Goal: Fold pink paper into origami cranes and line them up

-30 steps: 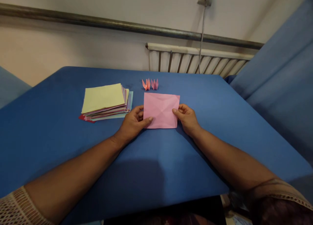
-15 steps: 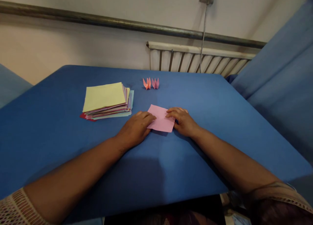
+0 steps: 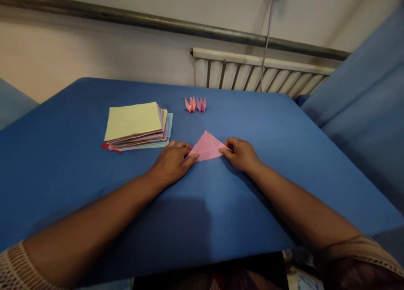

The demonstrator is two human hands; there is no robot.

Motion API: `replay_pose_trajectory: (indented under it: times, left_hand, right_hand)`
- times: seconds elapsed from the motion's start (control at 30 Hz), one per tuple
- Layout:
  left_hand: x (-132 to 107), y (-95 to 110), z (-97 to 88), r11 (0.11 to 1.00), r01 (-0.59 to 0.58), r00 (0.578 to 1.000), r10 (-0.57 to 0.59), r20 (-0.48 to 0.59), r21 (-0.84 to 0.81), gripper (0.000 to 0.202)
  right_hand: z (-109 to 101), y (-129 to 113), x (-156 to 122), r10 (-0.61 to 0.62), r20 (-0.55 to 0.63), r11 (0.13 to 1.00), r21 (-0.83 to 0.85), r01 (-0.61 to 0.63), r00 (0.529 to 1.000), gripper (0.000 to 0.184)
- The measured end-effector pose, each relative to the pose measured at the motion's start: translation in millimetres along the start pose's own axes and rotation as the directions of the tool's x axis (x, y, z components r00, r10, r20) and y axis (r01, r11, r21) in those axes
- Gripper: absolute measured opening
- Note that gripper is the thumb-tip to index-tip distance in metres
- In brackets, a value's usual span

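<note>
A pink sheet of paper (image 3: 206,147), folded into a triangle, lies on the blue table (image 3: 94,184) in front of me. My left hand (image 3: 173,162) pinches its left corner between curled fingers and thumb. My right hand (image 3: 241,154) pinches the right corner the same way. Both hands rest on the tabletop with the paper between them.
A stack of coloured paper sheets (image 3: 135,126) with a pale yellow one on top sits left of the hands. Two small folded pink paper figures (image 3: 195,104) stand farther back. A radiator (image 3: 259,73) and a pipe run along the wall behind; a blue surface rises at the right.
The pink paper went from a flat open sheet to a smaller folded piece, then to a triangle. Both hands closed in toward each other on its corners.
</note>
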State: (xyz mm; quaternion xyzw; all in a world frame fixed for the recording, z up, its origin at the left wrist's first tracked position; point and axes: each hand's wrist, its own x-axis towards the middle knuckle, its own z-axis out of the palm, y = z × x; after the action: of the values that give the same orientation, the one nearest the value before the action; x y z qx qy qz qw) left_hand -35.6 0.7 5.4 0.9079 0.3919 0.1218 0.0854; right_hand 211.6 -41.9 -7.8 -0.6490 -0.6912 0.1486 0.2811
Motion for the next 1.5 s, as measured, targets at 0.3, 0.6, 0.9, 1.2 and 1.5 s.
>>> replay_pose_trajectory:
  times: [0.3, 0.6, 0.9, 1.2, 1.5]
  left_hand:
    - [0.4, 0.4, 3.3, 0.997, -0.074, 0.995, 0.072, -0.068, -0.025, 0.025]
    - [-1.6, 6.9, -0.7, 0.990, -0.112, 0.993, 0.115, 0.028, -0.083, 0.015]
    - [-0.2, 6.8, -1.9, 0.838, 0.129, 0.925, -0.295, -0.241, -0.530, 0.070]
    - [-5.4, 18.4, -13.3, 0.777, 0.171, 0.957, -0.278, -0.086, -0.606, 0.032]
    - [-11.4, 34.4, -15.8, 0.801, 0.158, 0.978, -0.207, -0.018, -0.577, 0.030]
  right_hand:
    - [-8.4, -9.2, -5.5, 0.088, 0.074, 0.956, -0.286, -0.063, 0.993, 0.044]
    - [-5.9, -7.9, -2.5, 0.206, 0.142, 0.973, -0.133, -0.188, 0.968, 0.026]
    - [13.3, -4.3, -6.4, -0.051, 0.073, 0.777, 0.630, -0.007, 0.996, 0.022]
    - [-1.2, -8.5, -10.0, -0.206, 0.002, 0.862, 0.473, 0.181, 0.978, 0.019]
    - [-10.2, -26.2, -18.3, -0.226, 0.021, 0.851, 0.491, 0.187, 0.974, 0.032]
